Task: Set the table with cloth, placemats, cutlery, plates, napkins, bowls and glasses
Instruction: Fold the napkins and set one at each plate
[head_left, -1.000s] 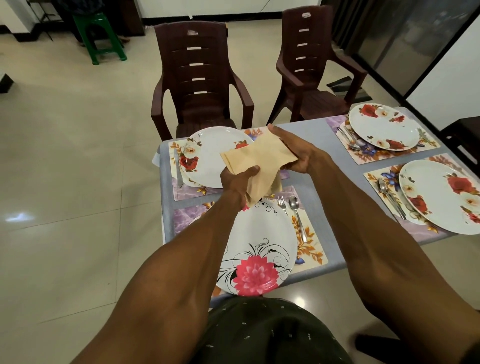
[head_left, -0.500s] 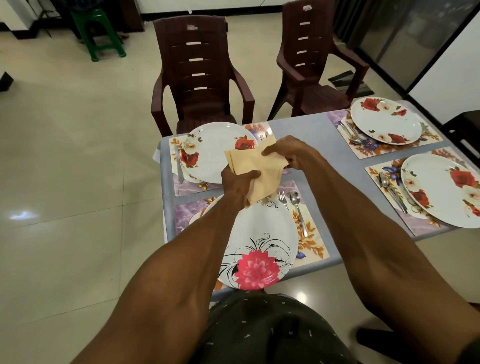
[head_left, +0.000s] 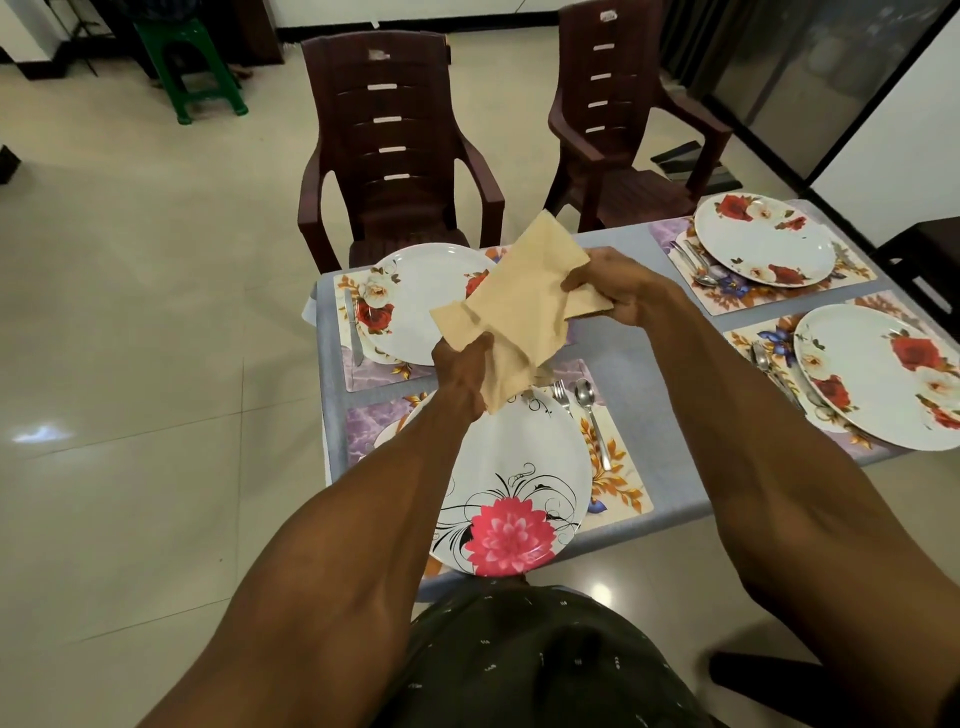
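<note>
I see the table (head_left: 623, 353) under its blue-grey cloth. On it, the pink-flower plate (head_left: 514, 483) sits on a placemat (head_left: 618, 483) at the near edge. Above that plate, clear of the table, the tan napkins (head_left: 524, 306) are held by both hands: my left hand (head_left: 462, 369) grips the lower bunch, my right hand (head_left: 618, 291) pinches the upper fold.

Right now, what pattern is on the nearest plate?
Nearest plate: white, one pink flower with black swirls; head view.
</note>
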